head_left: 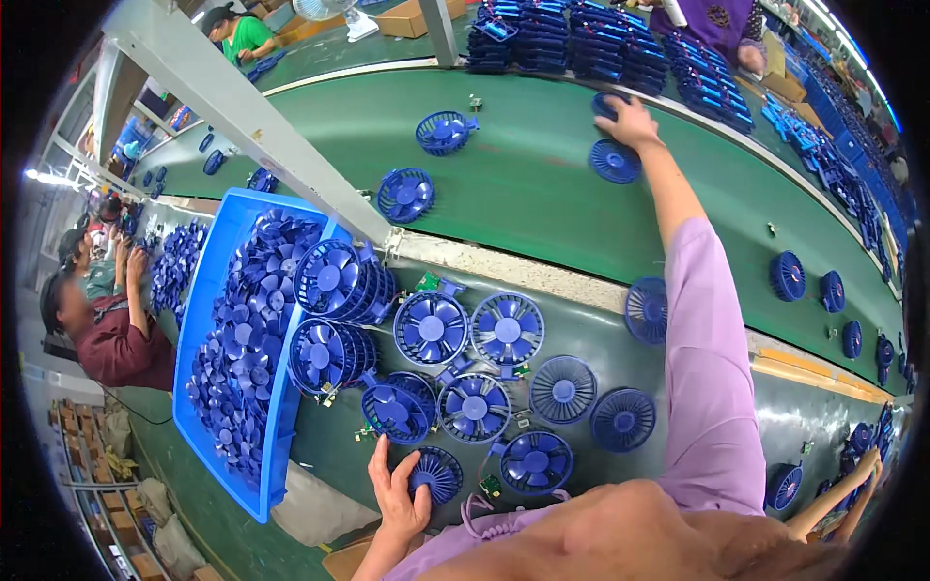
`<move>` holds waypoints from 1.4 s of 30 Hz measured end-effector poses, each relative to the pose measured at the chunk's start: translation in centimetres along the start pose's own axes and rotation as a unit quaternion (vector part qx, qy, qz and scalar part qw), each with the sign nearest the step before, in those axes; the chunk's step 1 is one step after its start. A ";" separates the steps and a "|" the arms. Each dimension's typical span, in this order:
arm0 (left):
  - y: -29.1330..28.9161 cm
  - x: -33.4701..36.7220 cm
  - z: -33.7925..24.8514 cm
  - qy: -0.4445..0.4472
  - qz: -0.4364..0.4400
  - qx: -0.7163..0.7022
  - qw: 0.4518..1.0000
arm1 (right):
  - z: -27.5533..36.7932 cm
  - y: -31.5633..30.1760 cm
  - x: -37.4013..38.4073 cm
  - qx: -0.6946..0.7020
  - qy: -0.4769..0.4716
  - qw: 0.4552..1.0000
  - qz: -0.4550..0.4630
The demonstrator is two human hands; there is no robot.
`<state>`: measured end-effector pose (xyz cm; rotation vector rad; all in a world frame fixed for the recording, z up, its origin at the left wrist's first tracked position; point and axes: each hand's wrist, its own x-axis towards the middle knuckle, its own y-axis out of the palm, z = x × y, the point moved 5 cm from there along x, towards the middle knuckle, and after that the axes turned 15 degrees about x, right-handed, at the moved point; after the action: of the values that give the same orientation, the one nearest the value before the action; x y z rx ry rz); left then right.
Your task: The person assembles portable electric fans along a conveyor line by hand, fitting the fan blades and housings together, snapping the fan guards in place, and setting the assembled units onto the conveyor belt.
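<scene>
Fan cover (604, 104) at one o'clock on the green belt (523, 169) is touched by half-bent fingers of the right hand (632, 124) and best pinched at its rim, while the left hand (399, 494) is spread half open near six o'clock, neither grip clear.

1. no word, brand or number can be read on the line.
2. a dark round emblem (718, 15) stands on a purple top (693, 31) across the belt (542, 169), its detail too small to make out.
3. a green board (490, 485) beside a fan (537, 462) shows fine specks, too small to tell as print.
4. pale patches among shelved boxes (124, 523), lower left, are too small to tell as labels.
</scene>
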<state>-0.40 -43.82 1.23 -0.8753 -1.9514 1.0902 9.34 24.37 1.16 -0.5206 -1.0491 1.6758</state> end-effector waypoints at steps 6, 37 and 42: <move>-0.2 0.1 0.2 0.000 0.010 0.001 1.000 | -1.7 -0.8 -4.9 0.078 -0.184 0.979 -0.031; -1.0 0.9 -0.1 0.026 -0.006 -0.011 1.000 | 19.0 4.0 -10.1 0.173 -0.301 0.936 -0.058; -1.3 0.6 -0.2 0.026 0.001 -0.015 1.000 | 19.2 8.2 -11.1 0.049 -0.272 0.960 -0.053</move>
<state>-0.81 -43.80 2.60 -0.9129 -1.9283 1.0327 -5.69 6.13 2.59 0.0762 -1.3457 1.8070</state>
